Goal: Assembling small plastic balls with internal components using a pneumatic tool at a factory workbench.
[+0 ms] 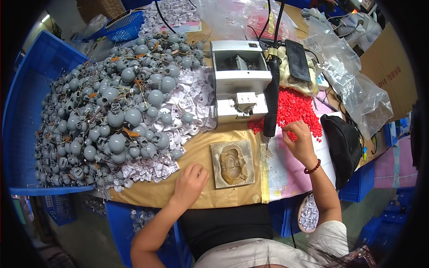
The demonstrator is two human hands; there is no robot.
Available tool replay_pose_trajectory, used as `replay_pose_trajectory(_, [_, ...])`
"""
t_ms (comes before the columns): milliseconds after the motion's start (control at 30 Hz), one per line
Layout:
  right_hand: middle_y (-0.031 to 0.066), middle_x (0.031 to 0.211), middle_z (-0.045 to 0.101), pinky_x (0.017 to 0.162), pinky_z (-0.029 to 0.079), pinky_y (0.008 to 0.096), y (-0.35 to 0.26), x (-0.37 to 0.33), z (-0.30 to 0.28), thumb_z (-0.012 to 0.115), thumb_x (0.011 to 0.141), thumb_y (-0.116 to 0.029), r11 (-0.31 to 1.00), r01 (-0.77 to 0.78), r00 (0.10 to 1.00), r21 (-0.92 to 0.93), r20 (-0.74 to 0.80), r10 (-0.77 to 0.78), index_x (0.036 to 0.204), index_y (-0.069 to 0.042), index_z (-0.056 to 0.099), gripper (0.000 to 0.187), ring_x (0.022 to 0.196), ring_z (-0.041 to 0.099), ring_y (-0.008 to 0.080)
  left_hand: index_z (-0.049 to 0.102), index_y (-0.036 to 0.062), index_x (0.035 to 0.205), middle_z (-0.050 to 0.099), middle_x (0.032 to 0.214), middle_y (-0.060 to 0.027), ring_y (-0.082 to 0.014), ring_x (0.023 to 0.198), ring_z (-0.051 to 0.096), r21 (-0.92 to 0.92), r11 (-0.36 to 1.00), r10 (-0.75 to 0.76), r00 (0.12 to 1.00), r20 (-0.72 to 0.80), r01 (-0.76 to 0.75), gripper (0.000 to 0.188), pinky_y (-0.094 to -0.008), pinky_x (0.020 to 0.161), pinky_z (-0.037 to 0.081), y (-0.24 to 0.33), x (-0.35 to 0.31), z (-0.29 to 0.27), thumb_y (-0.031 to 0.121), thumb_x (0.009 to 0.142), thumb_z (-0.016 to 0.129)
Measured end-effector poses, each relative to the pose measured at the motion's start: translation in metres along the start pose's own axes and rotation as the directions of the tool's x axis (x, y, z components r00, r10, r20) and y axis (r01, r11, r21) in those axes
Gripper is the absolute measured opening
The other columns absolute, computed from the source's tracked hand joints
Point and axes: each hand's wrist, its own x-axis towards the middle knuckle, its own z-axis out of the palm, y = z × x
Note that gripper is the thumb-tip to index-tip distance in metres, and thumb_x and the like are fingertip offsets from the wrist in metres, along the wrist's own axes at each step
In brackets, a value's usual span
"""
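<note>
Red plastic beads [295, 110] lie in a loose heap on the table at about 2 o'clock from the centre of the bench, spilling from beside the white machine toward the black pouch. The right hand [298, 142] rests at the heap's near edge, fingers curled down, fingertips [286, 128] touching the beads; whether a bead is pinched between them I cannot tell. A dark red bead bracelet [312, 168] sits on that wrist.

Just at 9 o'clock of the right hand hangs a black pen-shaped tool [271, 100], upright, its tip pointing down at the table. Beyond it stands the small white machine [237, 80], open on top.

At 6 o'clock from the machine lies a worn square pad [233, 163] with a brownish hollow in the middle. The left hand [190, 179] lies flat on the tan table cover [196, 147] just at 9 o'clock of the pad, fingers loosely together, holding nothing.

Further out, at 9 to 10 o'clock, a large heap of grey ball-shaped parts [111, 116] with wires fills the left of the bench, edged with white plastic pieces [192, 107]. A blue crate [31, 98] bounds it on the far left. The black pouch [342, 143] sits at 3 o'clock, clear plastic bags [353, 85] beyond it.
</note>
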Motion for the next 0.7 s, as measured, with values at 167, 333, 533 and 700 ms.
replay_pose_trajectory(167, [0.0066,0.088,0.068,0.077,0.046,0.0381,-0.025,0.002,-0.002,0.076,0.075,-0.001,0.979,0.021,1.0,0.204,0.018,-0.025,0.086,-0.007,0.069,0.015,0.084,0.062,0.0264,0.066,0.0009,0.116,0.065,0.118,-0.0128,-0.0318,0.111,0.061,-0.026,0.997,-0.079,0.997,0.003,0.079,0.036,-0.0403,0.088,0.054,0.016,-0.02,-0.011,0.002,0.08,0.073])
replay_pose_trajectory(333, [0.0054,0.089,0.069,0.078,0.046,0.0365,-0.049,0.001,-0.001,0.077,0.075,-0.002,0.952,0.085,0.994,0.293,0.035,-0.099,0.088,-0.008,0.069,0.016,0.085,0.063,0.0247,0.069,-0.0006,0.114,0.067,0.112,-0.0128,-0.0337,0.108,0.063,-0.173,0.983,-0.085,0.992,-0.091,0.069,0.035,-0.0418,0.089,0.055,0.026,-0.007,-0.018,-0.003,0.08,0.073])
replay_pose_trajectory(533, [0.0054,0.092,0.069,0.079,0.046,0.0363,-0.08,0.003,0.009,0.079,0.074,0.0,0.871,0.19,0.965,0.454,0.077,-0.25,0.09,-0.007,0.07,0.02,0.088,0.064,0.0235,0.069,0.0004,0.108,0.068,0.106,-0.0123,-0.0361,0.106,0.064,-0.409,0.912,-0.04,0.987,-0.158,-0.029,0.029,-0.0439,0.09,0.054,0.049,0.053,0.005,-0.005,0.08,0.072])
replay_pose_trajectory(700, [0.0034,0.095,0.066,0.08,0.044,0.0384,-0.099,0.005,0.035,0.081,0.072,-0.007,0.822,0.378,0.906,0.426,0.011,-0.422,0.094,-0.01,0.068,0.026,0.09,0.061,0.0238,0.066,0.0038,0.112,0.063,0.116,-0.0134,-0.0371,0.122,0.054,-0.315,0.94,-0.131,0.991,0.029,0.134,0.034,-0.0431,0.104,0.045,0.049,0.069,0.012,-0.001,0.079,0.074])
